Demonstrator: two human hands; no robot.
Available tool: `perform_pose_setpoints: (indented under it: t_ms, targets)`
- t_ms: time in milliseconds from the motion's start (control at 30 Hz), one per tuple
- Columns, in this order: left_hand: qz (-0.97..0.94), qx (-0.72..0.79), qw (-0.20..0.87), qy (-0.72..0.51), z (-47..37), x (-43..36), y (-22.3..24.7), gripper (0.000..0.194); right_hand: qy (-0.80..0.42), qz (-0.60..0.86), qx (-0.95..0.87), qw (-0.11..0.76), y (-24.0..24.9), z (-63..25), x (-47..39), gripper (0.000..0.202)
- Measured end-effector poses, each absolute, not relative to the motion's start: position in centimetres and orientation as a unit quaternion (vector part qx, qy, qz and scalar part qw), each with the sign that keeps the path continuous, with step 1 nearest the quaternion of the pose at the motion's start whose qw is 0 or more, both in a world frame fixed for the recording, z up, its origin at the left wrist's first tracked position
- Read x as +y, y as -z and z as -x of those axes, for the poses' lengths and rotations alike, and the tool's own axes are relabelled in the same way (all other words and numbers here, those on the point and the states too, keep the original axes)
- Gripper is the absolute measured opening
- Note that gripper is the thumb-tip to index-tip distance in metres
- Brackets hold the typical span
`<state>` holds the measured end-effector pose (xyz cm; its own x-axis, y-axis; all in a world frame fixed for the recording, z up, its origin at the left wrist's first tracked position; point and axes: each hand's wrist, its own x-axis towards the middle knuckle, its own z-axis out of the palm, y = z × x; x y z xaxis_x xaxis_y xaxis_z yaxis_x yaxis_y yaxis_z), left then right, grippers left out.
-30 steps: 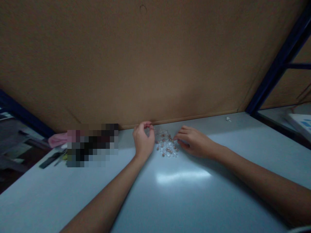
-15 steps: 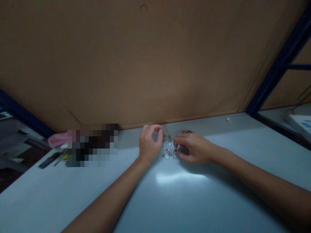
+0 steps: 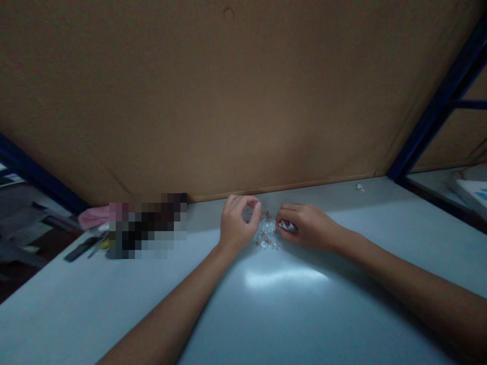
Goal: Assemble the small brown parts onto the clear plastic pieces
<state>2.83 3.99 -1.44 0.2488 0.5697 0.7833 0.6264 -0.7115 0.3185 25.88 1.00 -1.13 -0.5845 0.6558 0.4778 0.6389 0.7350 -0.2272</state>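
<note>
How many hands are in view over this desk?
2: the left hand beside the left of the clear and brown pieces, the right hand at their right. The pixelated patch could hide something.

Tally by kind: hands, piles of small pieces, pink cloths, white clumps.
Hands: 2, left hand and right hand
Piles: 1, the clear and brown pieces, too small to count singly
Pink cloths: 1, the pink cloth
White clumps: 1, the white clump
Total: 5
</note>
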Motion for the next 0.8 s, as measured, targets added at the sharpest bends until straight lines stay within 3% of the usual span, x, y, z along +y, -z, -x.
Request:
perform_pose_setpoints:
  t_ms: [200, 800]
  targets:
    - [0.855, -0.318, -0.007, 0.41, -3.2, 3.3, 1.2, 0.019, 0.053, 0.363, -0.863, 0.347, 1.4, -26.5, 2.1, 0.016]
    - [0.857, -0.295, -0.017, 0.421, -3.4, 3.4, 1.4, 0.015, 0.069, 0.355, -0.853, 0.375, 1.4, -26.4, 2.2, 0.024]
